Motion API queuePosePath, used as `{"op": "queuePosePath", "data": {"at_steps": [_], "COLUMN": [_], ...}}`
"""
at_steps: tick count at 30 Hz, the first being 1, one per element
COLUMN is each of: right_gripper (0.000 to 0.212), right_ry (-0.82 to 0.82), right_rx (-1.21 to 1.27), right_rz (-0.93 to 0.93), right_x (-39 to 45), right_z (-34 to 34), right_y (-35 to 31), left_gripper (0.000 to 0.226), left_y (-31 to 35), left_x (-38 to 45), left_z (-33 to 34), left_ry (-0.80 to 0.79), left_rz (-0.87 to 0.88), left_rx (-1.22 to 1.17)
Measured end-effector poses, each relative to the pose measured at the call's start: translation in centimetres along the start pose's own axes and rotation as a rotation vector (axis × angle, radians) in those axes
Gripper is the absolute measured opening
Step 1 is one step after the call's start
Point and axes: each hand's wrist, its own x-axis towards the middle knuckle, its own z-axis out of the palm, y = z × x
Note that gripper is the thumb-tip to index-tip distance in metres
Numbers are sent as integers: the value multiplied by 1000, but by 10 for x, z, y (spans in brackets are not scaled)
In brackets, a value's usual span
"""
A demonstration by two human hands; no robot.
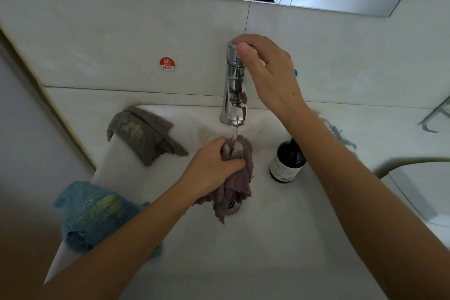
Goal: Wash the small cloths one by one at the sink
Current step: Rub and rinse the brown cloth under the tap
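Purple cloth [237,173] bunched in left hand [211,168], fingers curled tight round it, held over sink [267,238] drain under running water from chrome tap [235,85]. Right hand [270,73] atop tap, thumb and fingertips pinching its handle. Grey cloth [143,134] draped over sink's far-left rim; blue cloth [92,214] over left edge. Dark bottle [288,161] standing on right rim.
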Motion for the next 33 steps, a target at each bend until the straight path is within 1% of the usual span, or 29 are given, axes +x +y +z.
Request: {"op": "queuePosePath", "data": {"at_steps": [2,7,15,21,26,28,30,33], "right_gripper": [49,34,34,33,32,35,44,56], "right_ry": [-11,-31,-47,-44,-26,-24,-37,-115], "right_rx": [-5,-11,-37,-37,-19,-33,-90,-201], "right_rz": [-1,19,31,44,43,16,-32,-53], "right_x": [0,1,0,0,-1,-6,-14,-27], "right_z": [-2,-5,-6,-5,-5,-4,-3,-8], "right_y": [0,-2,-4,-4,-5,-5,-3,-1], "left_gripper": [13,14,15,14,15,15,16,17], "left_y": [0,1,1,5,5,5,4,4], "left_x": [0,-1,-1,-5,-6,-6,-6,-7], "left_z": [0,0,-2,-4,-2,-2,-1,3], "left_ry": [-4,-13,-17,-64,-49,-45,-50,-53], "left_rz": [1,4,-32,-116,-153,-155,-155,-154], "left_rx": [3,17,-19,-243,-326,-332,-325,-291]}}
